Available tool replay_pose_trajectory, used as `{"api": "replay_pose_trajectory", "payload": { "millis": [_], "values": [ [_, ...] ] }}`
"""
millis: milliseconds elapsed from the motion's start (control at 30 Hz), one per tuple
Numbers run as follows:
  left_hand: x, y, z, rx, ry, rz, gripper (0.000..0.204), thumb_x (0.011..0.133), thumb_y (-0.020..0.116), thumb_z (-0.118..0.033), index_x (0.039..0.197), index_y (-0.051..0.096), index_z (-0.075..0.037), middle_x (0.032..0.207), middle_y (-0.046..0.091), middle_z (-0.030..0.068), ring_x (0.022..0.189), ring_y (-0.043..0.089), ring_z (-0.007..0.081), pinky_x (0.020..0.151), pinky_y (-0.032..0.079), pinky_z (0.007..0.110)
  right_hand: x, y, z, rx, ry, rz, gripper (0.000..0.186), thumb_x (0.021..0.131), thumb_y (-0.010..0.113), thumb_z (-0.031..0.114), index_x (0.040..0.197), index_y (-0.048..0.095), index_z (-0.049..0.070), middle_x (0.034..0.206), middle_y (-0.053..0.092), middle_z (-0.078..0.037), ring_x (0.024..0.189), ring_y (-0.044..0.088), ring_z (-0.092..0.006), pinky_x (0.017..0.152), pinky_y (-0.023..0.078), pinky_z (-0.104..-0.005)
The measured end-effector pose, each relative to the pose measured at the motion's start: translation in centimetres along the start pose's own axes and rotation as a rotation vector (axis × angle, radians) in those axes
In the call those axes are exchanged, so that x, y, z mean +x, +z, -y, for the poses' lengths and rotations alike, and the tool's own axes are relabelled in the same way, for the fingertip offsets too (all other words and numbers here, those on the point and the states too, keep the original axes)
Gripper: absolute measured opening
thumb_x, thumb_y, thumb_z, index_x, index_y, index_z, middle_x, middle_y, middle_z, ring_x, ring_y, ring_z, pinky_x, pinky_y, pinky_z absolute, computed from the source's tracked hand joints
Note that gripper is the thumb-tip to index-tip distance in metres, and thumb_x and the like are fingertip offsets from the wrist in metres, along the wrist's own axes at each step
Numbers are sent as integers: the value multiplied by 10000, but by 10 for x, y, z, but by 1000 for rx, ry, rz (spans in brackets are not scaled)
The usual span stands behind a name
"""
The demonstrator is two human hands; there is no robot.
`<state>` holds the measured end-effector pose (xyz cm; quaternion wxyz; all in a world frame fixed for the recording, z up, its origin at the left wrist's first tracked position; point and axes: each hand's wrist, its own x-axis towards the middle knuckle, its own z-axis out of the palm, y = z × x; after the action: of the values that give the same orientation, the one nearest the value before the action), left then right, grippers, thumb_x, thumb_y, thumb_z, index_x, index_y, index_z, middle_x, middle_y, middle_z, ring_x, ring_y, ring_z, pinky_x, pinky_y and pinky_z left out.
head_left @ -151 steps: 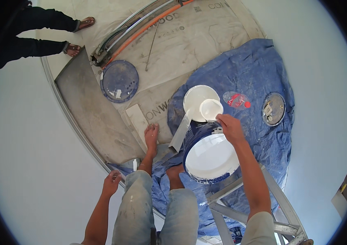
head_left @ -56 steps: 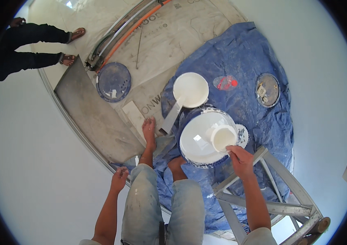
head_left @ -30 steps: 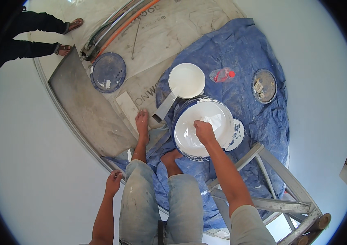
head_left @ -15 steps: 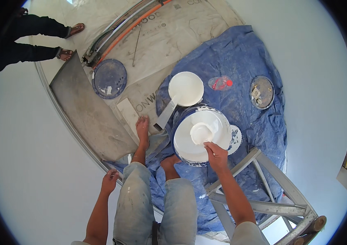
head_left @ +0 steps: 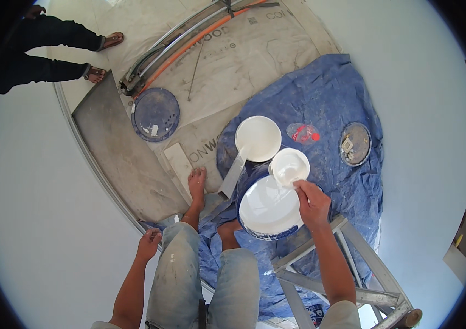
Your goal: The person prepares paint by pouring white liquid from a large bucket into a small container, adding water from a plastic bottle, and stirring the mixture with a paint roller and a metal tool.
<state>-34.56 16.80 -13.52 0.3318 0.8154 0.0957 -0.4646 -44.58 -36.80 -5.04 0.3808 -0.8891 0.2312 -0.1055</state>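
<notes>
**Small white round plastic cup [head_left: 289, 166] pinched in the right hand [head_left: 313, 204]**

The right hand closes its fingers on the near edge of the cup; the cup is just beyond the grip, above the far rim of the large blue round bucket [head_left: 270, 237] of white paint [head_left: 266, 205]. If it touches this rim, I cannot tell. The cup is probably light and rather stiff, but heavier with paint inside; how full it is, I cannot tell. Wet plastic may be slippery, so a dry part of the edge seems the better hold.

Beyond the grip, to the left, stands the white round bucket [head_left: 258, 117], with a long grey channel-shaped strip [head_left: 233, 178] against it. Farther beyond, the blue crumpled sheet [head_left: 332, 82] gives open room around the clear red-capped bottle [head_left: 304, 132]. Nearer than the grip, the grey metal ladder [head_left: 367, 297] narrows the forearm's room. Well left, the left hand [head_left: 149, 241] hangs half-curled; its hold is unclear.
</notes>
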Motion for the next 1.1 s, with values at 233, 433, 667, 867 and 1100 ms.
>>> {"api": "replay_pose_trajectory", "payload": {
  "millis": [233,433,667,867,1100],
  "values": [
    [17,-16,-1,13,12,-13,327,956,610,-238,1140,588,31,987,675,115,921,657,190,835,523,327,84,74,-76,-23,-71,283,63,867,606,27,928,620,34,812,610,-163,774,609,-357,666,479,-426],
    [18,-30,-6,-2,-62,-45,319,962,603,-240,1151,585,17,1016,672,116,924,658,195,830,523,326,149,139,-156,-82,-53,531,84,843,600,89,847,641,16,801,636,-188,792,613,-390,701,486,-441],
    [24,-39,8,8,-137,-89,310,968,591,-211,1164,578,29,1037,669,127,919,662,199,835,527,322,199,183,-185,-155,373,1036,174,839,578,118,889,695,-1,710,673,-125,583,665,-201,638,533,-335],
    [28,-45,22,-38,-91,-82,323,970,588,-208,1178,571,39,1058,670,144,924,674,213,832,535,332,211,192,-219,54,608,1069,126,839,593,108,844,676,13,719,639,-53,617,632,-144,595,504,-280],
    [27,-57,19,11,-164,-84,326,974,580,-213,1181,569,38,1079,670,158,927,687,235,832,538,340,202,178,-226,579,1047,941,76,908,618,105,872,634,39,762,549,12,618,503,-107,562,415,-245]
  ]
}}
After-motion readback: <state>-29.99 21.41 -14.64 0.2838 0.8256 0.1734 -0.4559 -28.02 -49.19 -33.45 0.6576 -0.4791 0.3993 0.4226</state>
